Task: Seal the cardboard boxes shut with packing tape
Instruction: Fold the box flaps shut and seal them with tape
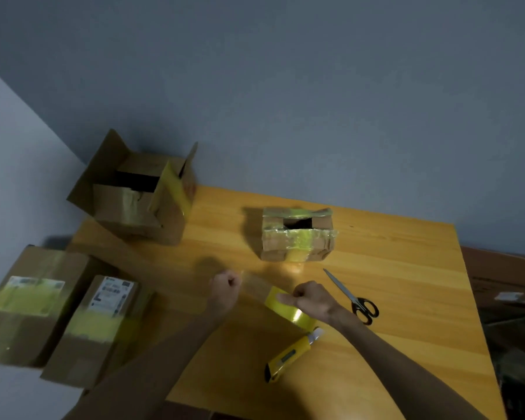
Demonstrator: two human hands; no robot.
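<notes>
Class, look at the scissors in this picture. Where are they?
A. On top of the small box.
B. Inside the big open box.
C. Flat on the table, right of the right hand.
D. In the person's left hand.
C: the scissors lie flat on the table beside the right hand, which grips the tape roll; the left hand pinches the tape strip, so neither touches them.

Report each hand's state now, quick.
Left hand: closed, fingers pinching the free end of the tape strip.
Right hand: closed, gripping the tape roll.
</notes>
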